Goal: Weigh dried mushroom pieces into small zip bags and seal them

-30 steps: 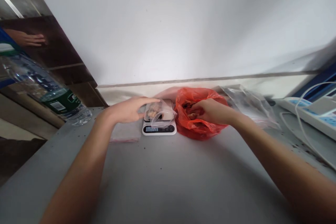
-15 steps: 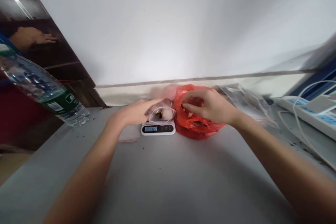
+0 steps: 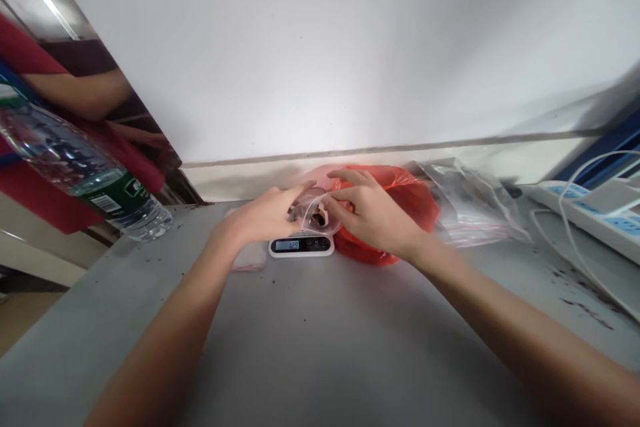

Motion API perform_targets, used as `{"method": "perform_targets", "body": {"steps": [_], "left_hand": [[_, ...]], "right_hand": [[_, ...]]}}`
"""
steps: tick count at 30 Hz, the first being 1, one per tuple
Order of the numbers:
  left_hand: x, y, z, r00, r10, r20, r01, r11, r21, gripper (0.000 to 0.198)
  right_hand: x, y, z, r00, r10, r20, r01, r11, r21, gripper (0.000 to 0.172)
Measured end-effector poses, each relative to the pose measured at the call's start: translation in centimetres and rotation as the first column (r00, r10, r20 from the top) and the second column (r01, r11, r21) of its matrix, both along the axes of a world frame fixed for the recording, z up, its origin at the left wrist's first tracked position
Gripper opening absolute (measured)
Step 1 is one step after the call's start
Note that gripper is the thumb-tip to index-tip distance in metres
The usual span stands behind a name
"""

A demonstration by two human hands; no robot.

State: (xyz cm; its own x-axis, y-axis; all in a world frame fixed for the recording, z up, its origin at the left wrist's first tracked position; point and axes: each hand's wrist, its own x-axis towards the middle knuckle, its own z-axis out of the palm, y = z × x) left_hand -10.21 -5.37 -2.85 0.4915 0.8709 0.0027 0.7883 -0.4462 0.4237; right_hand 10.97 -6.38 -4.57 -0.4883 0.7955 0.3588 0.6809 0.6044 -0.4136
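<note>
A small white kitchen scale [image 3: 301, 245] with a lit display stands on the grey table near the wall. On it sits a clear zip bag [image 3: 316, 215] holding a few brownish pieces. My left hand [image 3: 267, 215] grips the bag's left side with curled fingers. My right hand [image 3: 371, 213] reaches across from the right and pinches the bag's open rim. Behind my right hand lies a red plastic bag [image 3: 417, 198], partly hidden by it.
A clear water bottle [image 3: 85, 177] with a green label lies at the table's left edge. Clear plastic bags [image 3: 467, 203] lie right of the red bag. A white power strip [image 3: 590, 217] and white cables sit far right. Another person's arm [image 3: 83, 93] shows at upper left.
My right hand left the red bag and moved left to the clear bag's opening. My left hand shifted onto the bag's side. The person at upper left moved.
</note>
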Motion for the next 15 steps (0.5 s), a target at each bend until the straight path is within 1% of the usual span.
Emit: {"method": "perform_targets", "body": {"steps": [3, 6, 8, 10, 13, 15], "left_hand": [[0.3, -0.2, 0.3, 0.992, 0.009, -0.124, -0.017, 0.998, -0.063, 0.067], [0.4, -0.3, 0.4, 0.988, 0.011, -0.151, -0.021, 0.998, -0.065, 0.067], [0.4, -0.3, 0.3, 0.988, 0.011, -0.155, -0.022, 0.998, -0.065, 0.071], [0.4, -0.3, 0.2, 0.987, 0.019, -0.157, -0.029, 0.997, -0.066, 0.074], [0.4, -0.2, 0.3, 0.982, 0.042, -0.181, -0.055, 0.996, -0.068, 0.074], [0.4, -0.1, 0.3, 0.976, 0.063, -0.208, -0.077, 0.995, -0.062, 0.076]], "right_hand": [[-0.9, 0.2, -0.2, 0.981, -0.062, 0.182, 0.078, 0.993, -0.084, 0.021], [-1.8, 0.4, -0.6, 0.952, -0.113, 0.284, 0.138, 0.988, -0.068, 0.021], [-2.1, 0.7, -0.9, 0.948, -0.122, 0.293, 0.132, 0.991, -0.014, 0.022], [-2.2, 0.9, -1.0, 0.955, -0.106, 0.278, 0.103, 0.994, 0.023, 0.026], [-2.1, 0.9, -0.6, 0.973, -0.075, 0.220, 0.076, 0.997, 0.005, 0.036], [-1.8, 0.7, -0.1, 0.987, -0.031, 0.159, 0.037, 0.999, -0.032, 0.035]]}}
